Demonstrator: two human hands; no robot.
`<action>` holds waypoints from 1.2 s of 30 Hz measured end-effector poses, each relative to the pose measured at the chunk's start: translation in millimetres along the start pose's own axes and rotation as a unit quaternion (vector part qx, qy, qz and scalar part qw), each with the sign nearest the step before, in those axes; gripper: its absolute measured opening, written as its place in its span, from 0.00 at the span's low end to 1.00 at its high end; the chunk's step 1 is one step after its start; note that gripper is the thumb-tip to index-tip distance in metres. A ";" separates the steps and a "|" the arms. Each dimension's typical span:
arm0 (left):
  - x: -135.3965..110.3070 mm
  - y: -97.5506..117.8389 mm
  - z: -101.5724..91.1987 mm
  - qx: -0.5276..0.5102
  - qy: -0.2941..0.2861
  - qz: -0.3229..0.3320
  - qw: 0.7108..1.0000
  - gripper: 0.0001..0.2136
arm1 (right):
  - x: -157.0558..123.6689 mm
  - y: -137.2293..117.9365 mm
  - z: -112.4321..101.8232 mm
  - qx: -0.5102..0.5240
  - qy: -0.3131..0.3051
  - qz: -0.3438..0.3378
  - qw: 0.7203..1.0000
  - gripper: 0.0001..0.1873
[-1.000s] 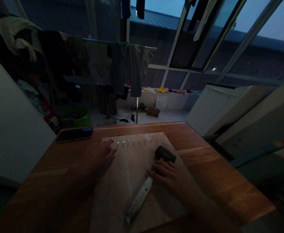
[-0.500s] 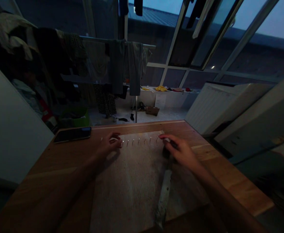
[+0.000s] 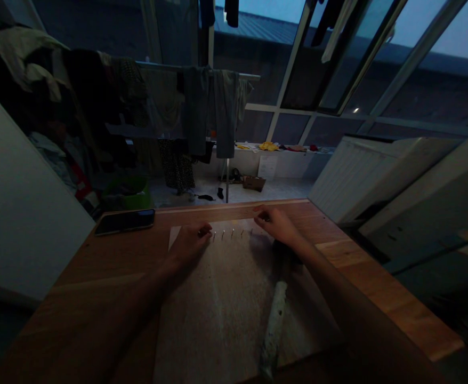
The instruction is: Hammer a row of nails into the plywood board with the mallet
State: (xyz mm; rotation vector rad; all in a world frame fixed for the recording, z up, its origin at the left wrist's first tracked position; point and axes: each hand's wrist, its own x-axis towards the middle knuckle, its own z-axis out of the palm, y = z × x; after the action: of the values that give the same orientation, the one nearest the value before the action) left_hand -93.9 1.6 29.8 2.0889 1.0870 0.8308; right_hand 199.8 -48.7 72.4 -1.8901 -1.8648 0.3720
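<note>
A row of several thin nails (image 3: 233,233) stands upright near the far edge of a wooden board (image 3: 214,309). At the row's left end is my left hand (image 3: 192,242), its fingers curled and closed beside the nearest visible nail. My right hand (image 3: 276,224) hovers over the right end with bent fingers drawn together. Whatever either hand pinches is too small or dark to make out. Under my right forearm lies a hammer, its pale worn handle (image 3: 274,320) pointing toward me and its dark head partly hidden.
On the wooden table (image 3: 130,266), a phone (image 3: 125,221) lies at the far left. Beyond stand a drying rack with hanging clothes (image 3: 224,106), a green basket (image 3: 132,193) and a small cardboard box (image 3: 253,183). A white panel (image 3: 18,202) borders the left side.
My left hand has closed its fingers and moved right, covering the leftmost nail. My right hand has moved slightly left and away from me, hiding the rightmost nail. The hammer stays on the board.
</note>
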 end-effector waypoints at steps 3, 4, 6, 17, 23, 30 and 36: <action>0.7 3.1 -2.4 0.009 0.012 0.017 1.000 0.08 | -1.9 -6.6 4.2 -0.060 -0.049 -0.034 0.996 0.14; 1.2 5.0 -2.9 0.018 0.006 0.030 0.999 0.08 | -2.4 -8.4 5.8 -0.077 -0.062 -0.042 0.994 0.11; 3.6 9.1 -1.2 0.039 -0.013 0.054 0.998 0.08 | -3.6 -12.1 7.7 -0.092 -0.064 -0.049 0.992 0.10; 12.2 11.0 7.7 0.065 -0.062 0.052 0.995 0.08 | -8.2 -45.9 7.8 -0.124 -0.094 -0.094 0.983 0.14; 15.3 22.0 17.2 0.092 -0.052 0.059 0.993 0.07 | -0.6 -57.5 22.0 -0.092 -0.095 -0.116 0.984 0.12; 24.2 33.2 25.1 0.086 -0.053 0.063 0.993 0.05 | -9.8 -53.8 25.0 -0.072 -0.073 -0.128 0.987 0.13; -4.6 28.8 -3.0 0.021 -0.065 0.069 0.995 0.18 | -44.5 -58.1 14.1 0.019 -0.022 -0.194 0.981 0.12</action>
State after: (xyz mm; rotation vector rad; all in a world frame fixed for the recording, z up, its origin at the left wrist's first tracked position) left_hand -85.2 -14.8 52.5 2.2399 0.9048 0.7304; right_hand 140.3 -92.2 83.6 -1.4569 -2.1788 0.3153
